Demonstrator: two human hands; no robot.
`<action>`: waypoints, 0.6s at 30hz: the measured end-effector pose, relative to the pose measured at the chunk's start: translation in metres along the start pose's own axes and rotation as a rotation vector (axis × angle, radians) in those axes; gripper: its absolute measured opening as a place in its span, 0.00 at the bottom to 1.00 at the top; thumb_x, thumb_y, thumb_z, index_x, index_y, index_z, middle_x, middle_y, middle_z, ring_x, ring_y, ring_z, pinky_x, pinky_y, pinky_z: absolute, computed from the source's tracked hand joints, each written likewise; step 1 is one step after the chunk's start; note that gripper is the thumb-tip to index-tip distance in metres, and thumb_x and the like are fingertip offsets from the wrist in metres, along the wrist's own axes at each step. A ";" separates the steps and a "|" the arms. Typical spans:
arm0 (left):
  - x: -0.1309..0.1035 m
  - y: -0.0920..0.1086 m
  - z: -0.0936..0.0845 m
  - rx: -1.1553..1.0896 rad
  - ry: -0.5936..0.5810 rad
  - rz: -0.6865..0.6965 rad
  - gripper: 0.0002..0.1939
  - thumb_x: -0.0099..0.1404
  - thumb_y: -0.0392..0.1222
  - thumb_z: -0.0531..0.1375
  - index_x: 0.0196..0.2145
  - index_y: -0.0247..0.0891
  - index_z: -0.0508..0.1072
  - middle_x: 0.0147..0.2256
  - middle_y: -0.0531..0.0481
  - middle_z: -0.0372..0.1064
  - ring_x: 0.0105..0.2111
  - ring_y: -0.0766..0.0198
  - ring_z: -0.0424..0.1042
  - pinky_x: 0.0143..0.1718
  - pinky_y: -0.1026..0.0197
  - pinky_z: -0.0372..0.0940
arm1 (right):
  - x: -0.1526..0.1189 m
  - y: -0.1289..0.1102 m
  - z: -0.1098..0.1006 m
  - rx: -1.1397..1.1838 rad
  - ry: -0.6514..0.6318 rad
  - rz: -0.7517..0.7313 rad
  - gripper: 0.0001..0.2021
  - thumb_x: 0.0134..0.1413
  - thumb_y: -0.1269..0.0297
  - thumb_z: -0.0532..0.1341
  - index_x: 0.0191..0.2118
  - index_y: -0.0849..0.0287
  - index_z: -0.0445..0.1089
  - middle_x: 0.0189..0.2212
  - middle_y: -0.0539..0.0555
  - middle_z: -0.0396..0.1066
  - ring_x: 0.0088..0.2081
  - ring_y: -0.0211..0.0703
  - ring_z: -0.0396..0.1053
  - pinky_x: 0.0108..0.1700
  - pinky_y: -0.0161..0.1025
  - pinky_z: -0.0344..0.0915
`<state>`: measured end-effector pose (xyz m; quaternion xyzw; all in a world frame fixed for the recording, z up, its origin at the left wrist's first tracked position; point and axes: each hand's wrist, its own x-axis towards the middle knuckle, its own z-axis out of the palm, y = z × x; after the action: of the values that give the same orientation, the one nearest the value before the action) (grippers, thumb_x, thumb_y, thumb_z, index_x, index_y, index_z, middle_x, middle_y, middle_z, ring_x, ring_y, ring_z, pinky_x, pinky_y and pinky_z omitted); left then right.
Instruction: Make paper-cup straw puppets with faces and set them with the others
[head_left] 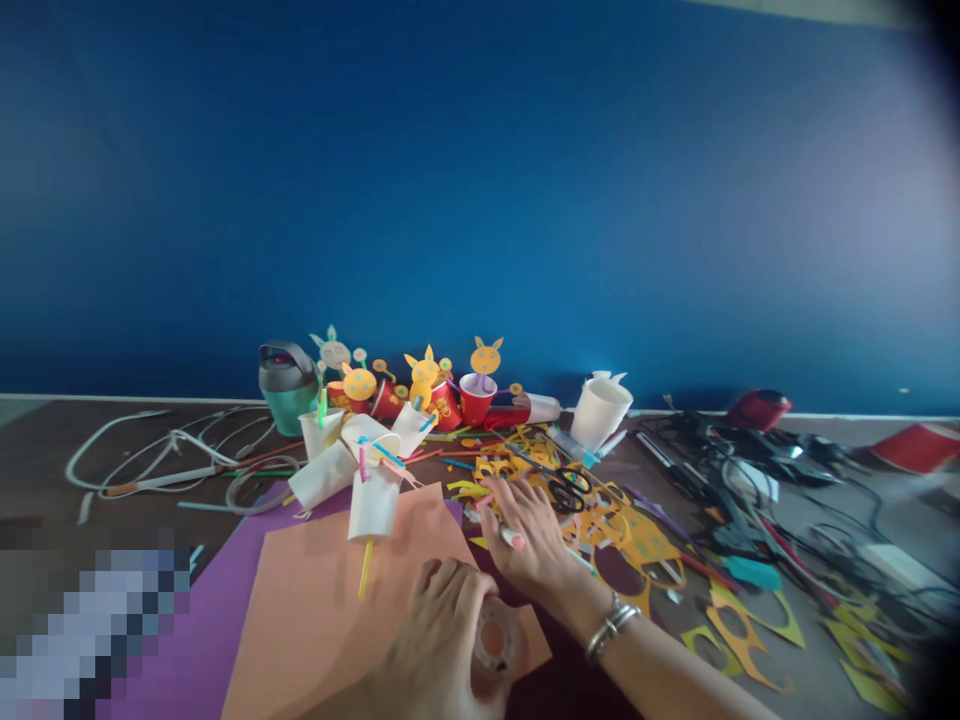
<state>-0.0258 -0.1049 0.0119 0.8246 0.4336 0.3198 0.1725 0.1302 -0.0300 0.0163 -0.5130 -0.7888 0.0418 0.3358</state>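
Observation:
My left hand (448, 615), low in the middle, is closed around the rim of a clear roll of tape (511, 640) above the orange paper. Up and to the right is my right hand (529, 530), a silver bracelet (613, 628) on its wrist. Its fingers are bent over the edge of the yellow paper scraps. A short white and pink pen-like thing (513, 539) shows at its thumb; the fingers partly hide it. Left of the hands, a white paper cup (373, 505) with straws stands upside down on the orange paper (319, 585).
Behind are more white cups (322, 478), red cups (478, 402) with paper animal faces (486, 357), and a green bottle (288, 395). Black scissors (571, 490) lie among the scraps (637, 530). Cables (817, 530) spread at the right; a white cable (161, 460) coils at the left.

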 end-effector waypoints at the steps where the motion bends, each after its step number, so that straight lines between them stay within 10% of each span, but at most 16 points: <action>1: 0.000 -0.001 0.001 -0.002 0.001 -0.001 0.23 0.42 0.29 0.58 0.38 0.42 0.62 0.36 0.49 0.66 0.39 0.52 0.65 0.44 0.48 0.59 | 0.000 0.001 0.003 -0.008 0.001 -0.004 0.16 0.61 0.62 0.51 0.52 0.56 0.63 0.40 0.62 0.72 0.44 0.56 0.67 0.47 0.53 0.58; 10: -0.001 0.001 -0.001 -0.032 -0.011 -0.040 0.24 0.41 0.29 0.58 0.38 0.42 0.63 0.37 0.49 0.67 0.39 0.53 0.65 0.47 0.48 0.57 | 0.001 0.010 0.000 0.174 0.034 0.056 0.14 0.61 0.60 0.53 0.50 0.54 0.66 0.31 0.59 0.74 0.34 0.52 0.69 0.43 0.49 0.60; 18: 0.001 0.000 -0.002 -0.045 -0.008 0.022 0.24 0.39 0.28 0.57 0.37 0.41 0.63 0.37 0.48 0.67 0.38 0.54 0.64 0.43 0.50 0.57 | 0.052 0.013 -0.022 -0.201 -0.331 0.210 0.15 0.62 0.65 0.46 0.33 0.58 0.69 0.29 0.57 0.74 0.32 0.45 0.71 0.32 0.38 0.56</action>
<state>-0.0270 -0.1038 0.0140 0.8265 0.4164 0.3283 0.1891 0.1401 0.0133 0.0537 -0.6095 -0.7755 0.0813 0.1428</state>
